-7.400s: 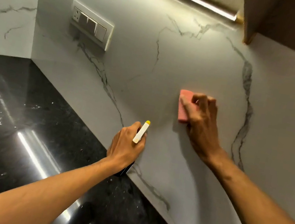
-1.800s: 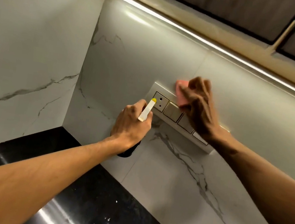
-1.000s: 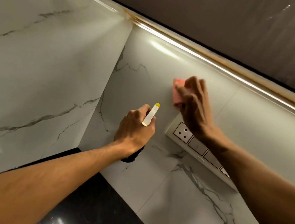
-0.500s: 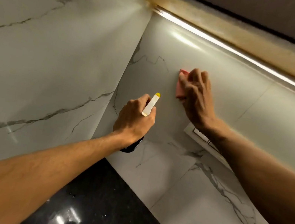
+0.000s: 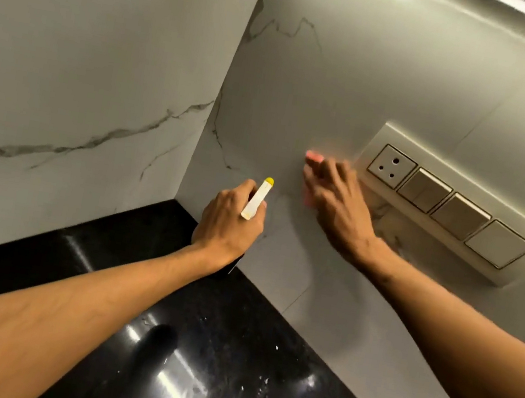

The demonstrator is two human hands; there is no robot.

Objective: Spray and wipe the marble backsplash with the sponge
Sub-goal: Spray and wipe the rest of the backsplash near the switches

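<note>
My left hand (image 5: pixel 229 224) grips a spray bottle whose white nozzle with a yellow tip (image 5: pixel 257 198) sticks up past my fingers; its dark body is mostly hidden under my palm. My right hand (image 5: pixel 336 204) presses a pink sponge (image 5: pixel 313 158) flat against the white marble backsplash (image 5: pixel 306 95), just left of the switch plate. The hand is motion-blurred and covers most of the sponge. Both hands are near the inner corner where two marble walls meet.
A beige plate with a socket and three switches (image 5: pixel 453 210) is mounted on the backsplash right of my right hand. A glossy black stone counter (image 5: pixel 212 346) with white specks runs below. The veined left wall (image 5: pixel 82 82) closes the corner.
My right hand with the sponge has swept down the backsplash to the left of the socket. The view has tilted down, showing more counter. My left hand keeps its hold on the bottle.
</note>
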